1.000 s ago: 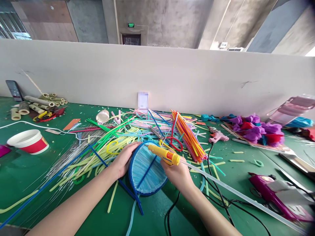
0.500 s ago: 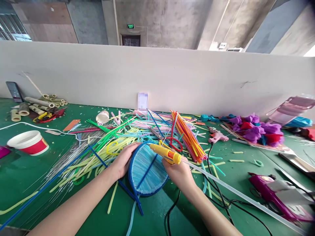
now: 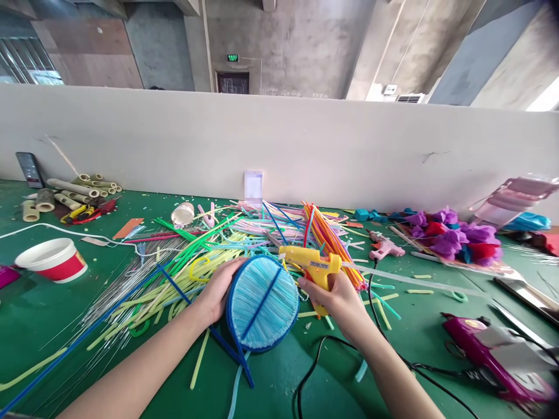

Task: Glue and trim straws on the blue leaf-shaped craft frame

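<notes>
My left hand (image 3: 220,291) grips the left rim of a round light-blue disc (image 3: 262,317) edged in dark blue, made of fuzzy pipe cleaners. A dark-blue pipe cleaner (image 3: 264,299) runs slantwise across its face, and others trail below its lower left edge. In my right hand (image 3: 343,299) is a yellow hot glue gun (image 3: 312,263), its nozzle pointing left near the disc's upper right edge. A long clear glue stick (image 3: 410,279) sticks out of its back end. The fingers of my left hand are partly hidden behind the disc.
Piles of yellow-green pipe cleaners (image 3: 174,285) and an orange bundle (image 3: 327,233) lie behind. To the left stand a paper cup (image 3: 52,262) and bamboo pieces (image 3: 87,189). At right are a pink glue gun (image 3: 384,245), purple flowers (image 3: 454,235), a magenta power strip (image 3: 493,355) and black cables (image 3: 312,366).
My right hand has drawn the glue gun right, off the disc's face, and turned it so its handle shows. The disc stays in my left hand, facing me a little more.
</notes>
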Tool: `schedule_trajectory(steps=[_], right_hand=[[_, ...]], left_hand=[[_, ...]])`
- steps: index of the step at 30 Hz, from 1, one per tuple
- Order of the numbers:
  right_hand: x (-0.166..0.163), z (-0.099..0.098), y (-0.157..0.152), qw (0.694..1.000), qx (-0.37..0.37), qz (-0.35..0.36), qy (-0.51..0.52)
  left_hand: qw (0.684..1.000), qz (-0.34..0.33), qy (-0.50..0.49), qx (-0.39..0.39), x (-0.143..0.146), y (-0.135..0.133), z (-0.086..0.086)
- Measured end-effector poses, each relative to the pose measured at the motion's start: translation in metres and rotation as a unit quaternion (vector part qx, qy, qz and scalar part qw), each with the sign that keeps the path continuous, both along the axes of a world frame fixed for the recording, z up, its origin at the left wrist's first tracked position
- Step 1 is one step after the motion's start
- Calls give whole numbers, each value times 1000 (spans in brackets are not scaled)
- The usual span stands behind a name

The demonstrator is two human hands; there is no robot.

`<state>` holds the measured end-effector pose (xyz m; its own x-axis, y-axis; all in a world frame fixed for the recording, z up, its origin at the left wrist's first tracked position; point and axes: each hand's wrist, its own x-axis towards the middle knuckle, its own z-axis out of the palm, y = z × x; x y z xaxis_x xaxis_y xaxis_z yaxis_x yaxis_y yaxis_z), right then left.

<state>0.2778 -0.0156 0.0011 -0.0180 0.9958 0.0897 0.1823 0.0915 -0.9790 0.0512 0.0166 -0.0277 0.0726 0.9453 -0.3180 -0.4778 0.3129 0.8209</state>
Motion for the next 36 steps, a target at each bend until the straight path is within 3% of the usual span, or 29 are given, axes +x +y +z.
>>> schedule_trajectory(steps=[4, 9, 13, 22, 28, 36], right_hand=[[4, 1, 3, 997, 37, -59, 45], [3, -11, 3, 988, 65, -110, -87], [-9, -16, -3, 975, 58, -88, -198], [-35, -26, -11, 955, 54, -72, -283], [-38, -37, -8, 948, 74, -77, -301], [-37, -37, -5, 949, 67, -69, -299]], left_hand=[[997, -3, -27, -67, -2, 2, 4], [996, -16, -10, -84, -3, 0, 8], [997, -51, -4, -49, -4, 2, 5], [996, -85, 4, -36, -1, -1, 9], [996, -84, -14, -30, 0, 0, 8], [995, -88, -29, -39, 0, -2, 8]])
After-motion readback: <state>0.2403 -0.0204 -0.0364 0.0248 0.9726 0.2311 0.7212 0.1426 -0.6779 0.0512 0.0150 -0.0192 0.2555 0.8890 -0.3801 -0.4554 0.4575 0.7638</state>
